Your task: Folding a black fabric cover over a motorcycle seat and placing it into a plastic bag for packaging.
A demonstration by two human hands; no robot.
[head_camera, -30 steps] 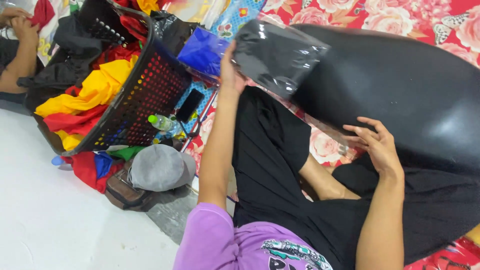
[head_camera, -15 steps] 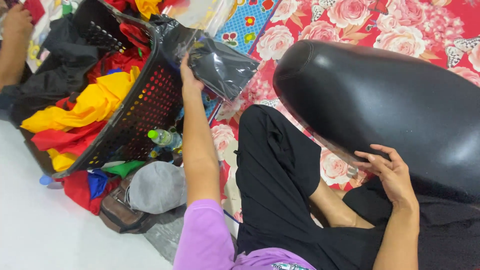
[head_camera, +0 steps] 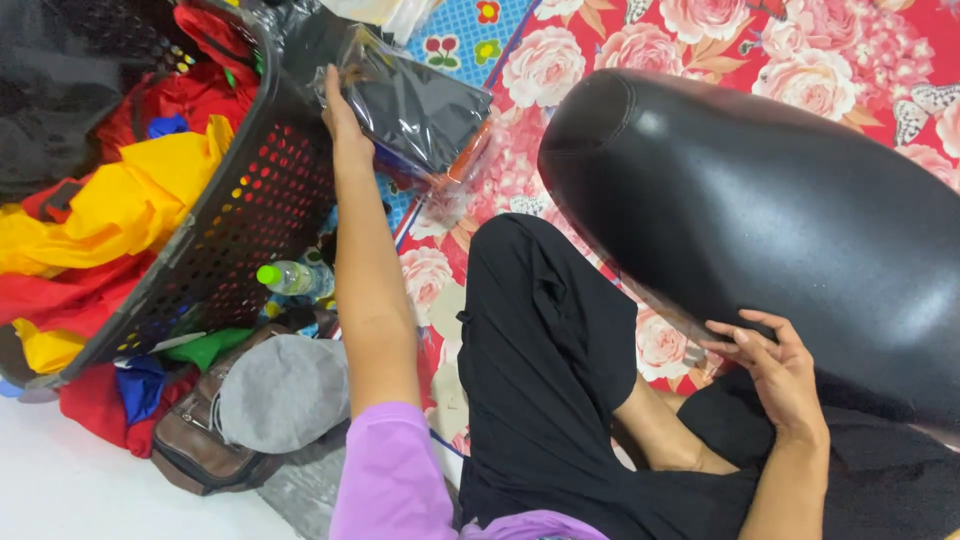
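Left hand [head_camera: 342, 112] gripping bagged black garment [head_camera: 420, 110], right hand [head_camera: 775, 370] fingers resting on black cushion [head_camera: 760, 220]

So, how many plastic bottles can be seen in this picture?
1. A clear plastic bottle with a green cap lies on the floor beside the black basket, left of the person's left arm. Others may be hidden under the clothes.

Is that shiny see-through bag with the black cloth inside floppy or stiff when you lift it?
Probably floppy: the clear plastic bag of folded black fabric sags and crinkles at its edges where the left hand holds it up by one side. It looks light, carried by one hand alone. The glossy film may be slippery.
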